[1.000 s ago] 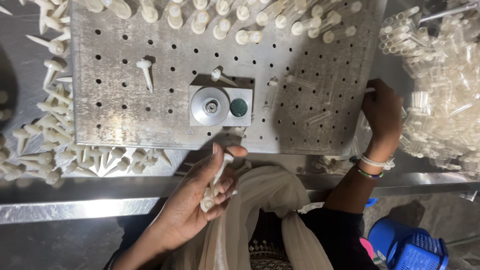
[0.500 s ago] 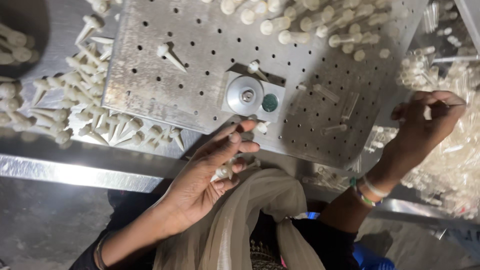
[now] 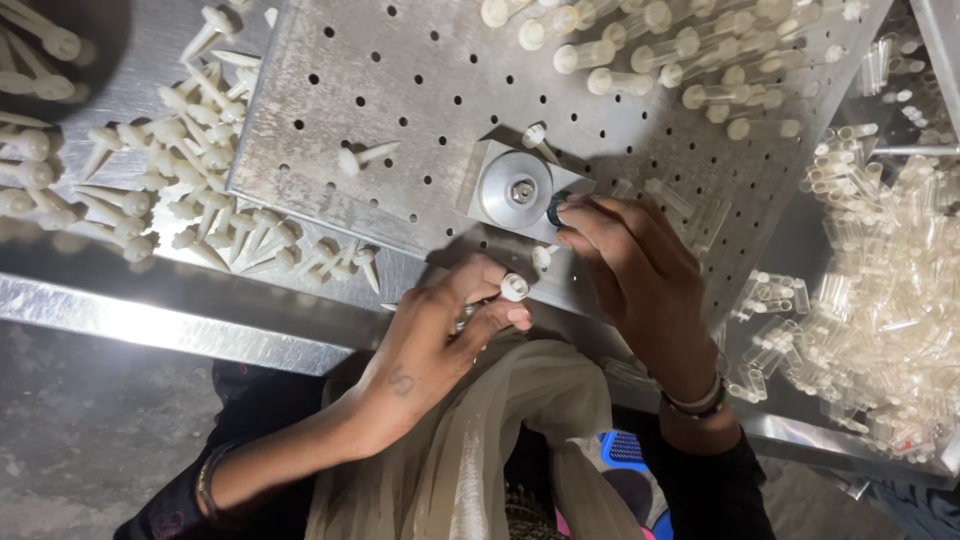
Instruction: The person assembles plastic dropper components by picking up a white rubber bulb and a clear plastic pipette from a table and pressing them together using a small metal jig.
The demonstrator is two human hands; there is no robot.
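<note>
While I pinch a little white cap piece (image 3: 514, 287) between the thumb and fingers of my left hand (image 3: 440, 335), more small pieces sit bunched in that same palm, so the next one is ready. The cap is just under the near edge of the metal plate with holes (image 3: 400, 90), close to my belly.

My right hand (image 3: 640, 275) is curled, and its fingertips press on the dark green button (image 3: 556, 207) next to the round silver disc (image 3: 513, 190). I think both sit on the small block so one hand can push while the other feeds.

A few white pieces lie loose on the plate, like the one (image 3: 362, 157) to the left of the disc. Farther up, clear tubes with white caps (image 3: 640, 50) stand in rows in the holes, which keep them upright.

On my left is a heap of pointy white pieces (image 3: 150, 190). On my right is a big pile of empty clear tubes (image 3: 880, 290). Both piles are near, so I can grab from them.
</note>
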